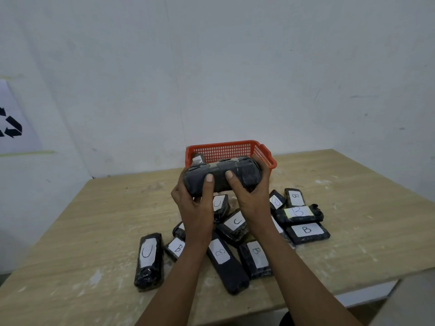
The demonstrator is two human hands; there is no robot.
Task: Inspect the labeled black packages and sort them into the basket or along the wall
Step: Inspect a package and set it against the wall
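Note:
Both my hands hold one black wrapped package (237, 171) up above the table, in front of the red basket (226, 150). My left hand (191, 198) grips its left end and my right hand (253, 196) grips its right end, thumbs pressed on the near face. Its label is turned away from me; only tape strips show. Inside the basket one labeled package (197, 158) leans at the left. Below my hands lies a pile of several black packages with white labels, such as a "U" package (148, 261) at the left and a "B" package (307, 230) at the right.
The wooden table (353, 184) stands in a corner between two white walls (235, 78). A paper with a recycling symbol (10, 124) hangs on the left wall. The table's near right edge (353, 290) drops off beside a pale box corner.

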